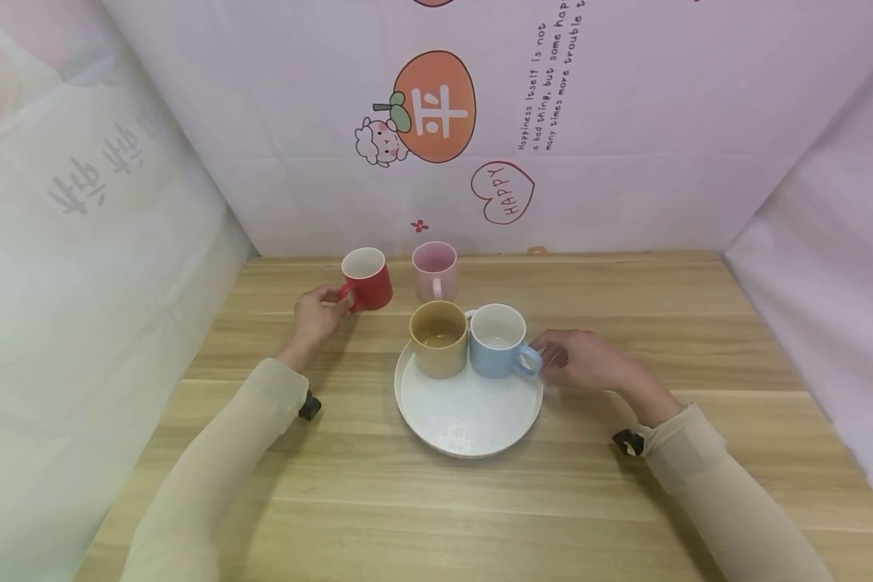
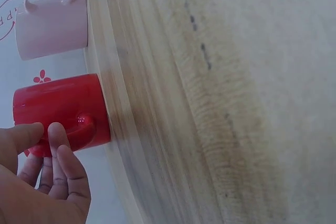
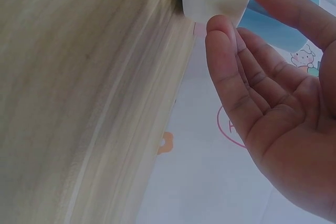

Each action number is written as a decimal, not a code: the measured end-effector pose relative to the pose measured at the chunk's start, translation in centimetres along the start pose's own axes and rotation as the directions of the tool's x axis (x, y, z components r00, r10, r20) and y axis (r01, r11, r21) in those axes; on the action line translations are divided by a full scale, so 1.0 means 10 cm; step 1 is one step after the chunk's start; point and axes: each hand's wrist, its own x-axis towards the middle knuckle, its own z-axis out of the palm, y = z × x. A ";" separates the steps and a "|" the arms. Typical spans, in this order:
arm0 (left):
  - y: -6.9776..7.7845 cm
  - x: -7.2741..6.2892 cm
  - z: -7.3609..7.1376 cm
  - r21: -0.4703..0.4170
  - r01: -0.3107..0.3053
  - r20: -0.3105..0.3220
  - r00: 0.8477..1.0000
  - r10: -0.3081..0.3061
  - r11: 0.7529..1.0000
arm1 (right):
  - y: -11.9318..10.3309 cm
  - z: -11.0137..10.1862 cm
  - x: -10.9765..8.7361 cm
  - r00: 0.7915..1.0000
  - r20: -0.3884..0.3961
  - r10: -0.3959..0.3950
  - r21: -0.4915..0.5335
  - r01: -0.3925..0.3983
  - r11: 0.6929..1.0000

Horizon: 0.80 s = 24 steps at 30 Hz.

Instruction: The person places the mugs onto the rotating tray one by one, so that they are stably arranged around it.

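Left hand [image 1: 318, 317]: left of the round white tray [image 1: 473, 416]'s far side, arm extended, thumb and fingers pinching a handle.
Glossy red cylindrical mug [image 1: 368, 283], white inside: beyond the tray's far-left rim, handle in that pinch; table contact unclear.
Right hand [image 1: 580, 357]: just right of the tray, half-open, fingers loosely bent, thumb apart; can't tell if touching.
Light-blue cylindrical mug [image 1: 493, 356], white inside: upright, tray's far-right part, handle at right fingertips.

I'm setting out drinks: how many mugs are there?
4: tan mug and blue mug on the white tray, red mug in the left hand, pink mug behind the tan one.
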 end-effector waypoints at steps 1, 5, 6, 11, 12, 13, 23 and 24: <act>0.00 0.00 0.00 0.002 0.001 -0.004 1.000 -0.001 1.000 | 0.00 0.00 0.00 1.000 0.000 0.000 -0.001 0.000 1.000; 0.01 0.01 0.01 0.005 0.002 -0.018 1.000 -0.002 1.000 | 0.00 0.00 0.00 1.000 0.001 0.001 -0.005 -0.001 1.000; 0.02 0.01 0.01 0.005 0.003 -0.019 1.000 -0.003 1.000 | 0.00 -0.01 0.00 1.000 0.001 0.001 -0.006 -0.001 1.000; 0.01 0.01 0.02 0.026 0.021 -0.036 0.999 -0.020 0.999 | 0.00 0.00 0.00 1.000 0.007 0.001 0.007 -0.001 1.000; 0.00 0.02 0.02 0.032 0.023 -0.040 0.999 -0.022 0.999 | 0.00 0.00 0.00 1.000 0.008 0.001 0.010 -0.001 1.000; -0.01 0.02 0.02 0.040 0.025 -0.045 0.999 -0.024 0.999 | 0.00 0.00 0.00 1.000 0.010 0.000 0.015 0.000 1.000; -0.08 0.02 0.05 0.093 -0.028 -0.109 0.993 0.038 0.995 | -0.01 0.01 -0.01 1.000 0.014 0.008 0.008 -0.008 1.000; -0.08 0.02 0.05 0.092 -0.030 -0.113 0.993 0.040 0.995 | -0.01 0.01 -0.01 1.000 0.014 0.008 0.007 -0.008 1.000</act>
